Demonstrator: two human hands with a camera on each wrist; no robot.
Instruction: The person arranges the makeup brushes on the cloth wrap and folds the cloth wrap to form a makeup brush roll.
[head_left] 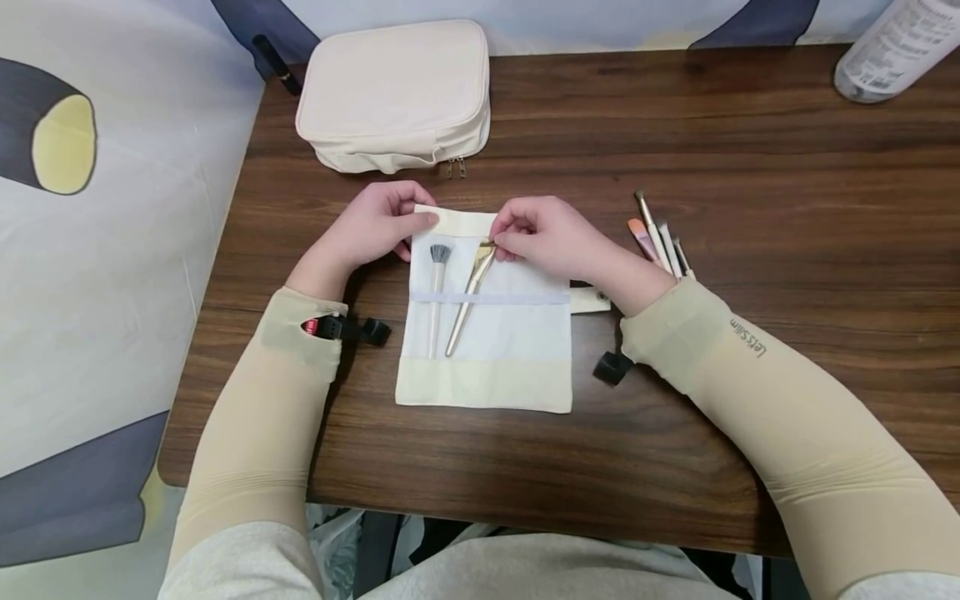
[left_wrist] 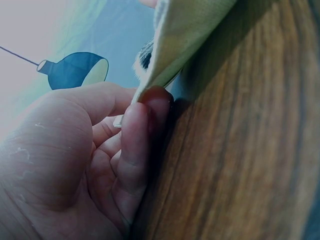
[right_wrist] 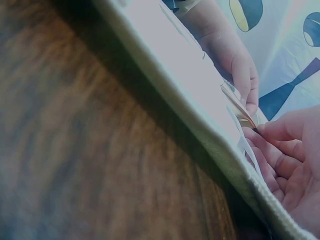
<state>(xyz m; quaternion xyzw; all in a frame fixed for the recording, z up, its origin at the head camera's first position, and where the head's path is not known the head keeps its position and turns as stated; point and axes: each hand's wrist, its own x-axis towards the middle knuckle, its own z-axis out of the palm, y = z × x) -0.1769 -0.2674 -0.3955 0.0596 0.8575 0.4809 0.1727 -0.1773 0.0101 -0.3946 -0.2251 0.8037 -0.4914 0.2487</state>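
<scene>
A cream fabric brush roll (head_left: 483, 385) lies unfolded on the table, with a pale elastic band (head_left: 525, 298) across its middle. My left hand (head_left: 382, 218) grips its upper left corner, thumb on top; in the left wrist view the cloth edge (left_wrist: 175, 47) is between thumb and fingers. Under the band on the left sits a white-handled makeup brush (head_left: 435, 304), grey bristles up. Beside it, a gold-toned makeup brush (head_left: 460, 321) slants through the band. My right hand (head_left: 551, 235) pinches this one near its head, which the fingertips partly hide.
Several loose makeup brushes (head_left: 663, 246) lie beyond my right forearm. A strap with a snap (head_left: 591, 300) sticks out from the roll's right side. Behind stand a cream zipped case (head_left: 397, 87), a black tube (head_left: 276, 64) and, far right, a clear bottle (head_left: 896, 54).
</scene>
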